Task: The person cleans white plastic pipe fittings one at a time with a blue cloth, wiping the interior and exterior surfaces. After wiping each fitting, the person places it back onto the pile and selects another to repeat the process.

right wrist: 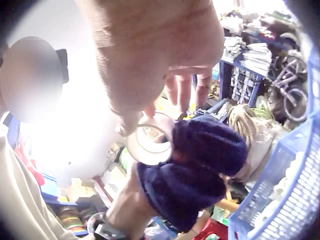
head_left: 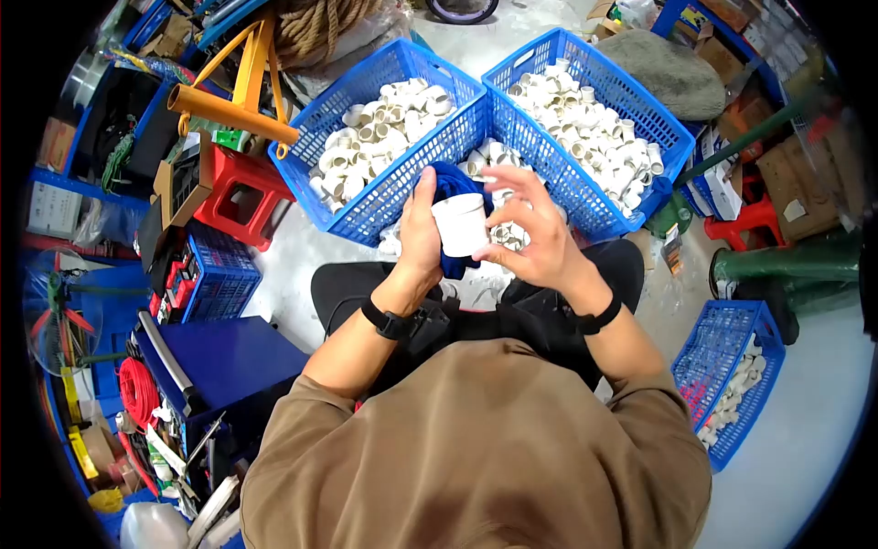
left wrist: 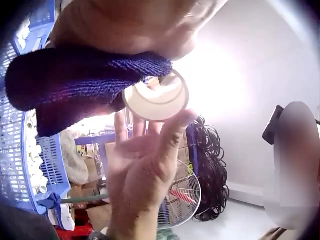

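Note:
A short white plastic pipe fitting (head_left: 460, 226) is held between the two hands, above the lap. My left hand (head_left: 420, 233) grips a dark blue cloth (head_left: 450, 183) against the fitting's side. In the left wrist view the cloth (left wrist: 90, 82) bunches up to the fitting's round open end (left wrist: 159, 111). My right hand (head_left: 541, 233) pinches the fitting's other side with thumb and index finger, the other fingers raised. The right wrist view has the thumb at the ring's rim (right wrist: 150, 159), while the cloth (right wrist: 185, 190) hides most of the left fingers.
Two blue crates, left (head_left: 320, 197) and right (head_left: 585, 174), stand ahead, heaped with white fittings. More fittings (head_left: 508, 233) lie between them. A smaller blue crate (head_left: 732, 366) is at right. A red stool (head_left: 242, 197) and an orange metal frame (head_left: 233, 114) stand at left.

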Demonstrator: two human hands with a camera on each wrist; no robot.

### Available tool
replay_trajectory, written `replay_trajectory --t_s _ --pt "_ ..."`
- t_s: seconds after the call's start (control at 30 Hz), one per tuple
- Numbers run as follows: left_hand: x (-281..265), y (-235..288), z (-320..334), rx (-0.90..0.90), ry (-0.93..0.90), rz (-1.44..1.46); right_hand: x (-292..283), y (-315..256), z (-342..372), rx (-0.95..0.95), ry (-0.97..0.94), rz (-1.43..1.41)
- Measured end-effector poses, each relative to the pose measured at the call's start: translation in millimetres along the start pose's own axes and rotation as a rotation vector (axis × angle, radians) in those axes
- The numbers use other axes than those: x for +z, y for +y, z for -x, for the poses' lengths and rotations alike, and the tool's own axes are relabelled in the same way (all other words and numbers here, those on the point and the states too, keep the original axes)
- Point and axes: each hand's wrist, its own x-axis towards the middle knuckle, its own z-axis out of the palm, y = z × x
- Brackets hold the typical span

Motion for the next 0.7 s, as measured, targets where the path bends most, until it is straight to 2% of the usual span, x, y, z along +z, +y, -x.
replay_trajectory --t_s 0.03,0.1,0.13,0.2,0.27,0.4,0.43,0.57,0.63,0.7 --pt "-1.7 -1.1 1.0 -0.014 -0.015 -0.026 -3.0 -0.2 -3.8 -0.068 -0.017 0.048" --pt "8.6 -2.5 6.6 -0.056 0.035 0.069 11.2 2.3 -4.2 -0.051 0.059 -0.162" --pt "0.9 -4.1 4.8 -0.061 0.013 0.038 12.7 1.8 -5.1 -0.052 0.057 -0.165" --pt "3.1 -1.9 6.9 -0.053 0.045 0.0 13.7 -0.7 -7.7 -0.04 -0.036 0.023" --pt "14.7 -2.2 9.2 -0.058 0.114 0.016 14.9 2.2 -7.8 -0.066 -0.016 0.122" --pt "-3.7 -23.1 2.2 0.134 0.191 -0.206 22.8 6.8 -7.7 -0.115 -0.015 0.317" --pt "2.5 -22.3 5.3 0.237 0.224 -0.281 25.0 6.5 -8.8 -0.128 -0.026 0.367" --pt "-9.9 -27.7 4.0 0.379 0.211 -0.734 32.0 26.4 -3.8 -0.081 0.029 0.407" --pt "-6.0 -25.4 0.9 0.41 0.242 -0.685 34.9 29.5 -1.2 -0.092 0.049 0.399" --pt "2.1 -14.4 -0.7 0.3 0.158 -0.33 39.3 26.8 2.8 -0.138 0.134 0.315"
